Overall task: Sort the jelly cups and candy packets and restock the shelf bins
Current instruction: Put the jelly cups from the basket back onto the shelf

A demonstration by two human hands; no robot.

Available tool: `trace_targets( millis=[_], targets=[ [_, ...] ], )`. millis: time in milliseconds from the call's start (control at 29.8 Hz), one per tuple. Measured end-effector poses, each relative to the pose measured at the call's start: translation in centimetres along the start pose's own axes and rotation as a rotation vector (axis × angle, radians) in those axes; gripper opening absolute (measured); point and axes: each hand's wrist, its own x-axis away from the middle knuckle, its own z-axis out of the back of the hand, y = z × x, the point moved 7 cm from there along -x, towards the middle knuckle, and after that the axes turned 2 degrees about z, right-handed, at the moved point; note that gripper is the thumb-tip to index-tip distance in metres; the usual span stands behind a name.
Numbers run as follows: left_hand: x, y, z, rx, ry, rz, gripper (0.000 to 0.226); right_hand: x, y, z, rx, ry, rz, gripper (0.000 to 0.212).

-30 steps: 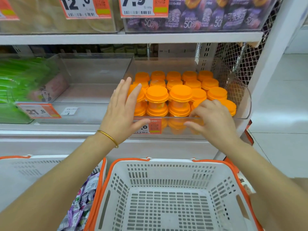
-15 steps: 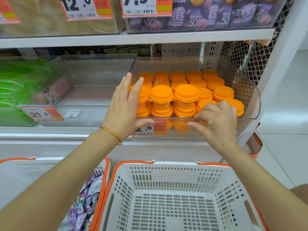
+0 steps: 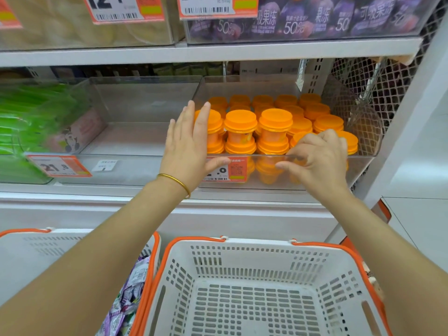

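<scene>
Orange-lidded jelly cups (image 3: 275,122) stand stacked in rows inside a clear shelf bin (image 3: 363,157) on the middle shelf. My left hand (image 3: 186,146) lies flat with straight fingers against the leftmost front stack, its thumb across the bin's front wall by the price tag (image 3: 236,169). My right hand (image 3: 317,161) has its fingers curled over the bin's front rim and pinches it, hiding a front cup. Purple candy packets (image 3: 128,299) lie in the left basket (image 3: 72,251).
A white basket with an orange rim (image 3: 254,241) sits below the shelf, nothing in it. Left of the cup bin is a bare clear bin (image 3: 135,139), then green packets (image 3: 36,117). Purple jelly pouches (image 3: 315,18) fill the upper shelf. A wire mesh panel (image 3: 363,93) closes the right side.
Both hands stay at the cup bin in almost the same pose. The view has shifted slightly, so the bin sits a little further right.
</scene>
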Motion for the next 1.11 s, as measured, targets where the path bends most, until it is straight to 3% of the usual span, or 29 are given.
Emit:
trace_targets(
  millis=[403,537,638,739,839,940,1074,1108],
  targets=[
    [0.7,-0.6,-0.8,-0.017,-0.018,0.038,0.108,0.5,-0.3,-0.9,0.084,-0.039,-0.013,0.03],
    [3.1,-1.2,0.8,0.115,0.022,0.044,0.101,0.6,-0.8,0.6,0.176,-0.02,-0.042,0.038],
    [6.9,-3.2,2.2,0.143,0.088,0.046,0.088,1.6,-2.6,2.4,0.09,0.077,-0.079,0.038],
    [11.7,-6.7,2.3,0.077,0.063,0.072,0.073,3.6,-6.2,1.3,-0.063,0.019,-0.058,0.034],
    [17.5,-10.2,0.5,-0.036,-0.077,0.084,0.051,6.5,-10.6,-1.8,-0.229,-0.158,-0.05,0.032],
    [22.1,-11.2,-2.7,-0.117,-0.329,0.009,0.047,9.8,-14.7,-5.1,-0.315,-0.365,-0.029,0.021],
    [27.6,-11.9,-8.7,-0.335,-0.979,-0.095,0.084,13.9,-17.8,-8.6,-0.326,-0.617,-0.059,0.022],
    [28.3,-12.1,-9.4,-0.39,-1.067,-0.12,0.092,14.9,-18.0,-9.2,-0.341,-0.662,-0.096,0.024]
  ],
)
